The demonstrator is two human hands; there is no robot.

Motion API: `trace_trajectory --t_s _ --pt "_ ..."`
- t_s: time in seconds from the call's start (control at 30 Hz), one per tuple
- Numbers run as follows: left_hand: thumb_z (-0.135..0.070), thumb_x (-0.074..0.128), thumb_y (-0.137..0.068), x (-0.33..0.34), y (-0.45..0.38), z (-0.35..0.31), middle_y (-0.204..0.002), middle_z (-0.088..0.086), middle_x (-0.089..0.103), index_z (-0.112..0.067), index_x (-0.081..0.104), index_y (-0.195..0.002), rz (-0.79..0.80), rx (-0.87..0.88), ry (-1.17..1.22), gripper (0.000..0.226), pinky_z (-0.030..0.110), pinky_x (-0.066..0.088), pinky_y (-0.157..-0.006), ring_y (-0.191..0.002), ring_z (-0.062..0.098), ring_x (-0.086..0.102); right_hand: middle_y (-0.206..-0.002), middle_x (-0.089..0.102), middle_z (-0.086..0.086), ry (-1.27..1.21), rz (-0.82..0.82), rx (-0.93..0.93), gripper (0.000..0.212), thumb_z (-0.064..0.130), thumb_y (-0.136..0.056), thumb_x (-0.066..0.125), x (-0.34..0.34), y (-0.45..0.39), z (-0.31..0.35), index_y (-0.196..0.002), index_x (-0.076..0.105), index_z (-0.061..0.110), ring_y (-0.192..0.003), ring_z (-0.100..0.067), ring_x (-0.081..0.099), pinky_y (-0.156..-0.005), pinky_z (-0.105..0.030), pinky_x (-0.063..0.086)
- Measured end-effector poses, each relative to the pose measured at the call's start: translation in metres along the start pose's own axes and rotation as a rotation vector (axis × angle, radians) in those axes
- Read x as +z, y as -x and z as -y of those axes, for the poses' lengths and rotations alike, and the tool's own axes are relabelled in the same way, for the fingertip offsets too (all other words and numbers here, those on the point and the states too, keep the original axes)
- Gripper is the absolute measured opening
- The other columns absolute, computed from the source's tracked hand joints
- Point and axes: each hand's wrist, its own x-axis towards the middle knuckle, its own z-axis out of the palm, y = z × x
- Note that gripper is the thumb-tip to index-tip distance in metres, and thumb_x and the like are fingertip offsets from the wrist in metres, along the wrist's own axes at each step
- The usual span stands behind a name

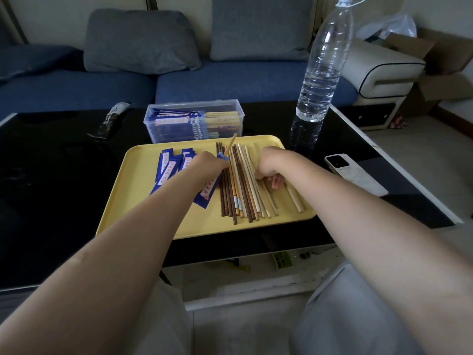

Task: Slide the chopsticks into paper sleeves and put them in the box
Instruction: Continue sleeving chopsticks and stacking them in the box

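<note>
A shiny black table point(64, 175) stands in front of a blue sofa point(230, 83) with two soft grey cushions point(139, 42), and the floor beside it is pale. In the middle of the table sits a flat yellow tray point(133, 201) with round corners, smooth like plastic. Just behind the tray is a clear plastic box point(195, 120) with wrapped chopsticks already lying inside. Behind the tray's right corner stands a tall clear water bottle point(321, 73), bumpy and partly full. Right of the tray lies a white phone point(352, 172), face down. Far behind the tray on the left lies a dark packet point(110, 121). On the tray's left side is a loose pile of flat blue paper sleeves point(166, 167) with white labels. On its right side lie many long thin chopsticks point(242, 190) side by side, some dark brown wood, some pale. The left hand point(207, 165) grips one blue sleeve near the middle of the tray, and a pale chopstick point(231, 143) pokes out of its top, pointing toward the box. The right hand point(268, 165) rests on the pale chopsticks with its fingers curled under; I cannot tell if it pinches one. Grey trousers point(358, 316) show below the tray.
</note>
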Motion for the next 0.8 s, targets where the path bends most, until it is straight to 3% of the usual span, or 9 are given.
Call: trace_trajectory --t_s 0.2,0.3,0.4,0.57,0.67,0.8 --pt "-0.047 0.054 -0.098 0.0 -0.001 0.001 -0.088 0.007 0.057 -0.011 0.053 -0.111 0.0 0.018 0.009 0.039 0.024 0.039 -0.055 -0.072 0.017 0.057 -0.081 0.068 -0.017 0.058 -0.011 0.007 0.018 0.018 -0.098 0.06 -0.002 0.003 0.0 -0.096 0.056 0.0 -0.053 -0.021 0.068 -0.049 -0.028 0.056" --pt "-0.048 0.054 -0.097 0.0 -0.001 0.0 -0.09 0.008 0.059 -0.011 0.053 -0.113 0.0 0.008 0.007 0.041 0.025 0.041 -0.057 -0.075 0.018 0.059 -0.079 0.063 -0.017 0.092 -0.1 0.025 0.021 0.009 -0.099 0.053 -0.006 0.008 -0.005 -0.114 0.058 -0.005 -0.061 -0.025 0.067 -0.058 -0.03 0.058" --pt "-0.047 0.055 -0.097 0.0 -0.001 -0.001 -0.09 0.008 0.058 -0.011 0.052 -0.114 -0.005 -0.003 0.001 0.04 0.025 0.04 -0.055 -0.074 0.018 0.059 -0.075 0.052 -0.013 0.176 -0.154 0.071 0.031 0.002 -0.099 0.048 -0.013 0.012 -0.014 -0.128 0.055 -0.005 -0.062 -0.022 0.056 -0.058 -0.029 0.049" --pt "-0.047 0.055 -0.098 0.001 0.0 -0.001 -0.089 0.008 0.058 -0.011 0.053 -0.113 -0.001 0.006 0.003 0.039 0.024 0.038 -0.054 -0.073 0.017 0.058 -0.079 0.066 -0.021 0.101 -0.099 0.149 0.028 0.002 -0.1 0.047 -0.005 0.004 -0.017 -0.124 0.052 -0.011 -0.076 -0.027 0.073 -0.071 -0.033 0.061" --pt "-0.046 0.056 -0.097 0.0 0.001 -0.001 -0.089 0.007 0.057 -0.011 0.052 -0.111 -0.004 -0.003 0.005 0.038 0.024 0.038 -0.054 -0.072 0.017 0.058 -0.08 0.07 -0.019 -0.02 -0.083 0.101 0.024 0.006 -0.1 0.05 -0.002 -0.003 -0.013 -0.12 0.055 -0.008 -0.061 -0.024 0.07 -0.068 -0.032 0.062" --pt "-0.046 0.056 -0.097 0.001 0.002 -0.001 -0.089 0.008 0.057 -0.011 0.052 -0.11 -0.006 0.002 0.005 0.037 0.025 0.039 -0.054 -0.073 0.017 0.058 -0.084 0.069 -0.017 -0.066 -0.074 0.022 0.047 0.011 -0.098 0.058 0.003 -0.003 -0.008 -0.142 0.042 0.001 -0.051 -0.018 0.066 -0.058 -0.028 0.06"
